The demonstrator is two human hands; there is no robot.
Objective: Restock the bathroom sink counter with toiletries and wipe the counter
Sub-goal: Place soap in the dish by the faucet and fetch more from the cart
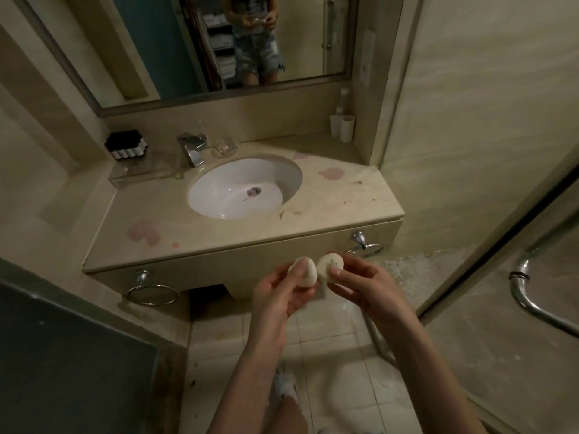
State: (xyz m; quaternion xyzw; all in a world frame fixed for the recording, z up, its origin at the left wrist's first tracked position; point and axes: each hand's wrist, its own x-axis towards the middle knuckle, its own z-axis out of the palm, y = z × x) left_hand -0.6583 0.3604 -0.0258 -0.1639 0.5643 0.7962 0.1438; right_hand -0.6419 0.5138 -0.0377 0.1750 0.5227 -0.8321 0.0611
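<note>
My left hand [279, 292] pinches a small round white soap [303, 272] between thumb and fingers. My right hand [360, 283] pinches a second round white soap [330, 266] with a printed mark on top. Both soaps are held side by side, just below the front edge of the beige stone counter [344, 202]. The counter has pink stains at the left front and right of the white sink basin [244, 192], plus brown smears on the right side.
A chrome tap [192, 148] stands behind the basin with a clear glass [225, 147] beside it. A clear tray [141, 170] holding a black box [125, 145] sits at back left. White cups [343, 126] stand at back right. Towel rings [153, 292] hang under the counter. A glass shower door [501, 245] is on the right.
</note>
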